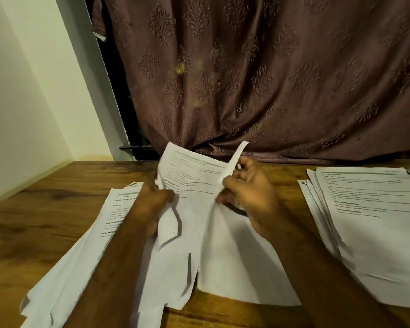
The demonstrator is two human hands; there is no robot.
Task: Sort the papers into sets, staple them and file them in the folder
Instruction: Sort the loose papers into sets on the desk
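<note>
A loose bundle of printed sheets (pixel 194 183) stands lifted and bent in the middle of the wooden table (pixel 45 209). My left hand (pixel 152 202) grips the bundle's left edge. My right hand (pixel 249 192) pinches its right edge, where one sheet curls upward. A blank white sheet (pixel 242 263) lies flat under my right hand. A dark curved object (pixel 237 209) peeks out beneath my right hand; what it is cannot be told. No stapler or folder is recognisable.
A stack of printed papers (pixel 374 223) lies on the table at the right. Another spread of papers (pixel 81 256) lies at the left under my left forearm. A brown patterned curtain (pixel 270 79) hangs behind the table, and a white wall (pixel 21 91) stands at the left.
</note>
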